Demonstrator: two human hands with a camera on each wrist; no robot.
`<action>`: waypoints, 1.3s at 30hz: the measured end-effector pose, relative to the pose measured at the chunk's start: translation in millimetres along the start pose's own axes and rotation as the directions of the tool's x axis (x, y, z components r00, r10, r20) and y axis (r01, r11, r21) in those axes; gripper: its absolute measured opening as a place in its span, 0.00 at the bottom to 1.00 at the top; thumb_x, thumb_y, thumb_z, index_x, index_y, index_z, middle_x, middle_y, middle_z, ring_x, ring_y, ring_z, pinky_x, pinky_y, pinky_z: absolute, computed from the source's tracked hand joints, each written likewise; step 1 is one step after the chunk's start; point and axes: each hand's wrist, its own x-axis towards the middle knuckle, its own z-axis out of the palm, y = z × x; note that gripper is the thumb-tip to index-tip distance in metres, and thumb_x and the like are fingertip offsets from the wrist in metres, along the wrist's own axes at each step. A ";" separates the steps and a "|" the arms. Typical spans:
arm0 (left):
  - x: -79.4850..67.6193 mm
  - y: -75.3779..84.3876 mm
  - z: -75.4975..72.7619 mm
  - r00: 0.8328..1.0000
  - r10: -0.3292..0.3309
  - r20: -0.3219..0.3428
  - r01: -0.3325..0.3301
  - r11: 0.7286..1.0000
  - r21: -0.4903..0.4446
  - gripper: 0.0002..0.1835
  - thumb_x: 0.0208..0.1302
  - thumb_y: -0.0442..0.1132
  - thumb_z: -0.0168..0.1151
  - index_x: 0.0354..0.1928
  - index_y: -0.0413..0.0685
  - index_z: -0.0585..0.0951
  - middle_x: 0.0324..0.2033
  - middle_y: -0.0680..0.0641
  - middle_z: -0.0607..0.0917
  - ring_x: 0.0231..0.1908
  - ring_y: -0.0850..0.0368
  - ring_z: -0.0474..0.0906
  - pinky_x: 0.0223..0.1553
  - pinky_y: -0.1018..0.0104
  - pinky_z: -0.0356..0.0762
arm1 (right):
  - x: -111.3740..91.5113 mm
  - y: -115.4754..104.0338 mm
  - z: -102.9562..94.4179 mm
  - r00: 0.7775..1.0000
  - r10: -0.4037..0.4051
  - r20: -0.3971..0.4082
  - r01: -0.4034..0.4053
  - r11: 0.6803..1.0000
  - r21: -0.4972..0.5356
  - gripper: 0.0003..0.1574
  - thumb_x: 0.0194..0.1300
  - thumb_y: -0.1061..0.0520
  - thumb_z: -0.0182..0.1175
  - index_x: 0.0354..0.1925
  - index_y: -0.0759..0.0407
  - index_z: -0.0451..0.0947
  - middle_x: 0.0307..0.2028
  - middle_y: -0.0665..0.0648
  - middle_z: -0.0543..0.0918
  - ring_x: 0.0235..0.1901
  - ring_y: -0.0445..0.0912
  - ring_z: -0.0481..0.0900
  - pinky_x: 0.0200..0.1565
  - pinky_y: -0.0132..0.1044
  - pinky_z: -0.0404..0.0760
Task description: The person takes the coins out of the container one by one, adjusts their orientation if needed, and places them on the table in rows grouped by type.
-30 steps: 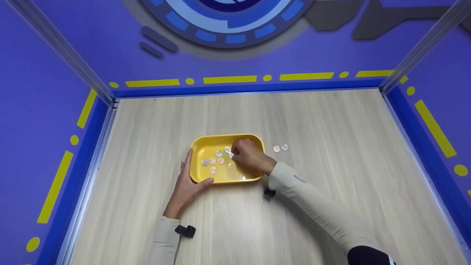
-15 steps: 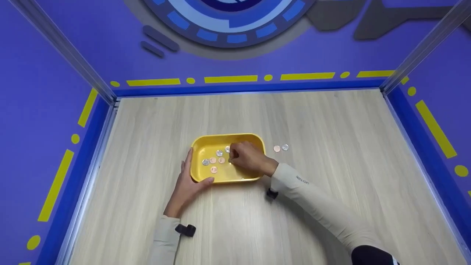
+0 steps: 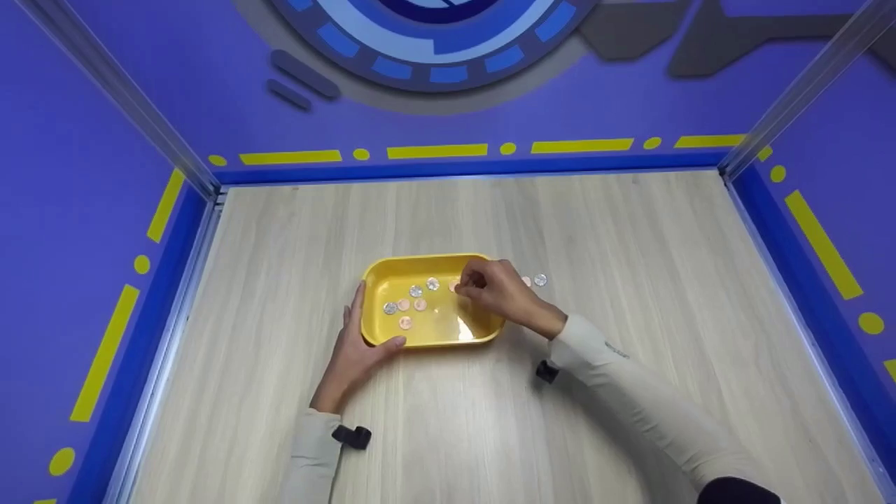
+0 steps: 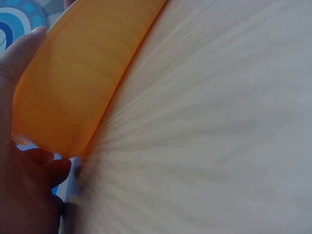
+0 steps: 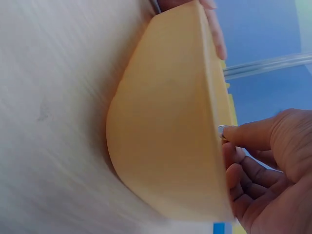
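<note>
A yellow plastic tray [image 3: 435, 337] stands on the table with silver coins [image 3: 432, 283] and copper coins [image 3: 420, 305] spread on its floor. My left hand [image 3: 353, 357] holds the tray's left end, thumb along the near rim and fingers against the left wall. Over the tray's right side, my right hand [image 3: 500, 290] pinches a silver coin [image 5: 222, 129] between thumb and fingers at rim height. One copper coin lies in the tray just left of these fingertips, partly covered. The left wrist view shows the tray's outer wall [image 4: 73, 83] beside the left thumb.
Right of the tray, a silver coin [image 3: 540, 279] and a copper coin [image 3: 526, 281], partly hidden by my right hand, lie on the wooden table [image 3: 630, 238]. Blue-purple panels [image 3: 434, 126] with yellow marks enclose the table at the back and both sides.
My right hand has picked up a silver coin from the tray floor and moved rightward, uncovering a copper coin. The left hand and tray stay in place.
</note>
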 end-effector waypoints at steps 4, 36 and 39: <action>0.7 -0.2 0.0 1.000 0.014 -0.005 -0.014 1.000 0.001 0.70 0.60 0.55 0.85 0.92 0.61 0.43 0.88 0.44 0.56 0.87 0.32 0.37 0.87 0.36 0.33 | -9.6 -0.1 -11.7 0.999 0.000 -0.040 0.001 0.999 0.035 0.04 0.72 0.63 0.74 0.39 0.61 0.87 0.35 0.54 0.90 0.34 0.43 0.84 0.38 0.31 0.85; 0.5 -2.1 1.9 1.000 0.018 -0.013 -0.018 1.000 -0.004 0.69 0.60 0.57 0.84 0.92 0.64 0.43 0.88 0.45 0.56 0.87 0.32 0.38 0.86 0.35 0.32 | -84.9 86.4 -57.5 0.920 0.299 -0.253 -0.271 0.952 0.140 0.07 0.67 0.64 0.77 0.38 0.66 0.86 0.31 0.57 0.87 0.30 0.41 0.80 0.29 0.25 0.78; 1.0 -1.6 1.4 1.000 0.024 -0.011 -0.024 1.000 -0.001 0.69 0.60 0.56 0.84 0.91 0.64 0.43 0.88 0.45 0.56 0.87 0.33 0.39 0.87 0.36 0.32 | -88.8 93.5 -55.5 0.914 0.315 -0.255 -0.289 0.948 0.133 0.07 0.68 0.64 0.77 0.38 0.66 0.87 0.31 0.57 0.87 0.30 0.41 0.79 0.29 0.25 0.77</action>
